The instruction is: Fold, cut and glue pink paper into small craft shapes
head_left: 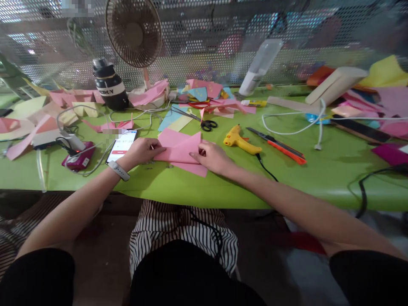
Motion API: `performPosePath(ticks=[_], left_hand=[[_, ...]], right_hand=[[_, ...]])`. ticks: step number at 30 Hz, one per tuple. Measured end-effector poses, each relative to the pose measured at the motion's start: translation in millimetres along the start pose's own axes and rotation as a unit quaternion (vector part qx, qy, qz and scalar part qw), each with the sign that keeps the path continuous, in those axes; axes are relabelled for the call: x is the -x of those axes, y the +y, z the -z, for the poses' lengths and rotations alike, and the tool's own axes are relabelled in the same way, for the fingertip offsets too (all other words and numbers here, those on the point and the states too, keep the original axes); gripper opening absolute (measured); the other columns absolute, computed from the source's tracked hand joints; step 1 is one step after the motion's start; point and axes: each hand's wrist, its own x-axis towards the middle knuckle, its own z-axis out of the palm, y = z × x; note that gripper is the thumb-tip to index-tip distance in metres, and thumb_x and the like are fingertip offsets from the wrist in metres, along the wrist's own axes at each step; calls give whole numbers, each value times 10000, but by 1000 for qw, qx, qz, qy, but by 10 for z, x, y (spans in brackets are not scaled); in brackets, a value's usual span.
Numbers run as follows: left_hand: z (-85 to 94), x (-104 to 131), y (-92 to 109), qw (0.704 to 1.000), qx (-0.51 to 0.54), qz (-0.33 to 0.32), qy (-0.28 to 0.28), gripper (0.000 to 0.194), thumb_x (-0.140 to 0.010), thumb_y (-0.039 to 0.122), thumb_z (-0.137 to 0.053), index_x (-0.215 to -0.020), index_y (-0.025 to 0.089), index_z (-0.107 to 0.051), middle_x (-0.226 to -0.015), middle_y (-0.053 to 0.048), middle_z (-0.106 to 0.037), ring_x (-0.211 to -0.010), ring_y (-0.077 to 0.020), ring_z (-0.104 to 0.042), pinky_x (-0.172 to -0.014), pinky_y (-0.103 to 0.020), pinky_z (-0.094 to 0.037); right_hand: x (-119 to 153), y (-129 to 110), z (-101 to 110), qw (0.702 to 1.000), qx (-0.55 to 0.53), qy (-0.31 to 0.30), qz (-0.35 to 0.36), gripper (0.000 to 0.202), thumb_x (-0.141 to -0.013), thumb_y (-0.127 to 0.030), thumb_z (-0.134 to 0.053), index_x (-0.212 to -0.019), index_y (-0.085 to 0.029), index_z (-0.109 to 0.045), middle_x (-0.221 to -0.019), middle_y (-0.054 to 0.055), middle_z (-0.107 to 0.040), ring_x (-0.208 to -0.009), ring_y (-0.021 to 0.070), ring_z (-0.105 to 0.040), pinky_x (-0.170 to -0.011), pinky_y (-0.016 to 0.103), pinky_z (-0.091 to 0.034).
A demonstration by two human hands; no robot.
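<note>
A folded piece of pink paper lies on the green table in front of me, with angled flaps at its top and a layer sticking out below. My left hand pinches its left edge between thumb and fingers. On the right edge, my right hand grips the paper with thumb and bent fingers. A phone with a lit screen lies beside my left hand. To the right of my right hand is a yellow glue gun.
Black scissors lie behind the paper. An orange cutter rests right of the glue gun. Further back stand a fan, a black bottle and a clear bottle. Paper scraps and white cables spread along both sides.
</note>
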Motion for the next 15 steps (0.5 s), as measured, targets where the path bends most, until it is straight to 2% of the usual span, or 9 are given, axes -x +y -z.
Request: performPosePath(ticks=[6,15], left_hand=[[-7,-81,-1,998,-60,-15,-15,305,-888,412,-575,-736,163,-664,-618,-8,-600,-531,-114,-457,-535,-251,-269],[7,-186,3,993,-95,6,-68,293,-907,433,-548,-970,174,-671,-717,-34,-667,-615,-150,-568,-560,-244,-341]], right_hand=[[-5,-12,-50,998,51,18,-13,278,-872,-356,-583,-689,-212,-431,-806,42,-546,-652,161,-464,-574,302,-309],[6,-20,-58,997,80,16,-8,256,-906,-352,-552,-738,-200,-434,-859,54,-562,-661,152,-467,-555,277,-293]])
